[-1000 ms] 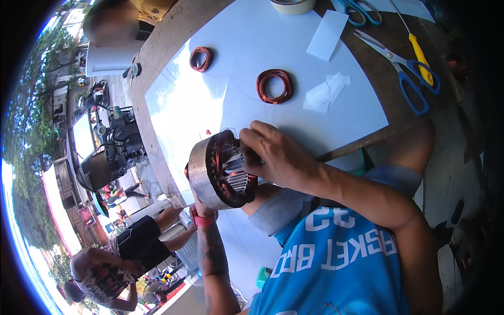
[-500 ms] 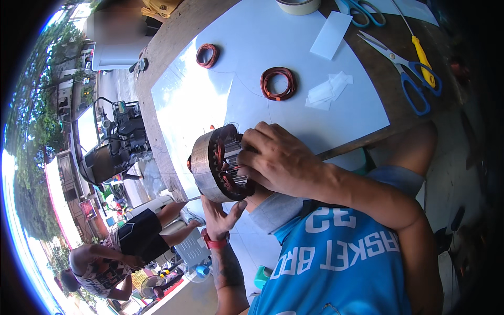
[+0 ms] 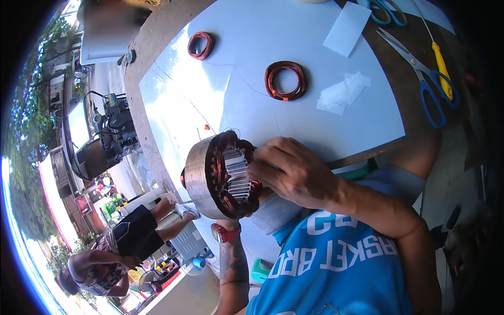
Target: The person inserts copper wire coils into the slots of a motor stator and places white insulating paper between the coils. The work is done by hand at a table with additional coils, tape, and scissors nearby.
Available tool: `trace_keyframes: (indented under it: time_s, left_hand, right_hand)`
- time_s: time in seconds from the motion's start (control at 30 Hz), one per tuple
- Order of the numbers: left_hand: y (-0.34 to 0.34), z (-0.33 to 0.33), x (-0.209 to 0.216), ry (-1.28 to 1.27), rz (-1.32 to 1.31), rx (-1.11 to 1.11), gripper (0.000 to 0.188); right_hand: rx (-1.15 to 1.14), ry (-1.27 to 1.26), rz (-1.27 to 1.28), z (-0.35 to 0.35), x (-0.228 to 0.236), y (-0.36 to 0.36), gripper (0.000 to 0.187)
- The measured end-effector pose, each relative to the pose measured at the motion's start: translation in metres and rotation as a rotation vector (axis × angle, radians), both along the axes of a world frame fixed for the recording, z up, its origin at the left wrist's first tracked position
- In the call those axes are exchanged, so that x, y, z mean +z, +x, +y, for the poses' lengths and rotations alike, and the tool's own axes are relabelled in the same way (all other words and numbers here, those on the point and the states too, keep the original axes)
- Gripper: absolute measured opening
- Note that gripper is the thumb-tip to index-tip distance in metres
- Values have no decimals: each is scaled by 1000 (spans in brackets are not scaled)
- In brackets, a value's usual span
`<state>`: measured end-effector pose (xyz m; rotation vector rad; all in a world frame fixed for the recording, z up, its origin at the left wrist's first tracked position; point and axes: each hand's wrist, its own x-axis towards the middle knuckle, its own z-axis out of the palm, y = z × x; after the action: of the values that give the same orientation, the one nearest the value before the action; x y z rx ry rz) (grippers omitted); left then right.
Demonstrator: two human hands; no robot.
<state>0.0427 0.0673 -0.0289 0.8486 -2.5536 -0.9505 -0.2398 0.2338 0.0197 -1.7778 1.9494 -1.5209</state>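
A motor stator, a steel ring with reddish copper windings and pale slot liners inside, is tilted so its bore faces right. My left hand is beneath it and bears its weight; the stator hides most of the fingers, and a red watch strap shows at the wrist. At the near rim of the windings, my right hand has its fingers curled and pressed together. Whatever lies between those fingertips is hidden. Fine loose wire rises from the top of the windings.
On the white sheet lie a small copper coil, a larger coil, paper strips and a white card. Blue-handled scissors, a yellow screwdriver and teal scissors lie right. A person sits left, beyond the table.
The stator has shifted slightly down and its bore shows more. My right fingers have drawn back from inside it to the winding's rim. My left thumb has gone out of sight behind the stator.
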Motion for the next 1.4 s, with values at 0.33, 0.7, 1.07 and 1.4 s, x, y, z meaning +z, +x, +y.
trace_keyframes:
  time_s: [0.33, 0.7, 1.07, 1.4]
  left_hand:
    - [60, 3, -39, 14, -123, -5, 107]
    - [-127, -42, 96, 742, 709, 94, 83]
    - [-175, -37, 88, 1019, 351, 42, 113]
    - [-167, -55, 75, 1108, 476, -66, 120]
  right_hand:
    - [21, 54, 151, 18, -13, 11, 33]
    - [-125, -324, -792, -59, 38, -28, 48]
    - [-231, -282, -781, -105, 14, 4, 53]
    - [-36, -212, -1003, -97, 11, 1, 47]
